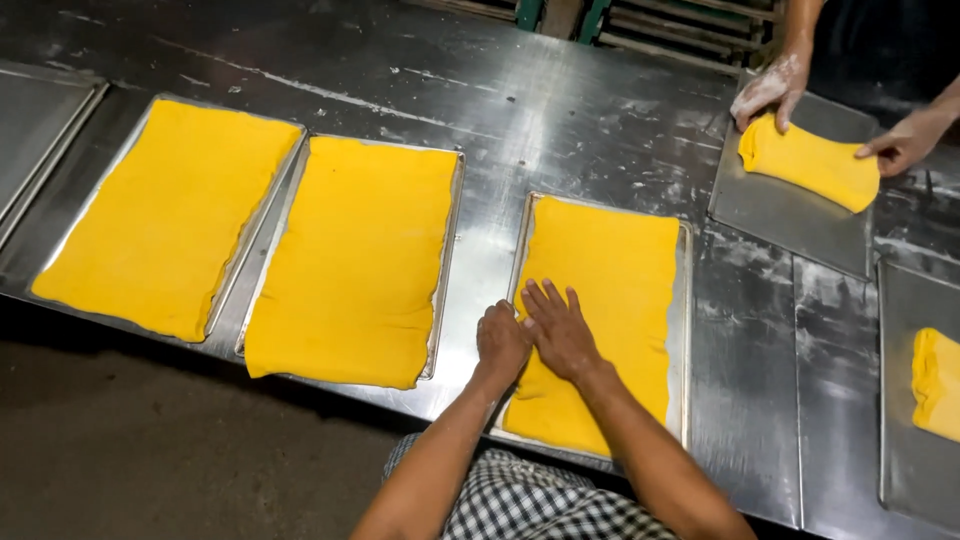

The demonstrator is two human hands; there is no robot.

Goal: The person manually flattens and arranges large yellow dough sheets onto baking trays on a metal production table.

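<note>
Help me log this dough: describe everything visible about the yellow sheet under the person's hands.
The yellow dough sheet is smooth, soft-looking and roughly rectangular, lying flat in a shallow metal tray and nearly filling it. Its edges are slightly uneven. The left hand, curled, presses its left edge; the right hand lies flat on it.

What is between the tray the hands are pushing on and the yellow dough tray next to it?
In the head view, only bare shiny steel table lies between the pressed dough tray and the neighbouring dough tray.
</note>
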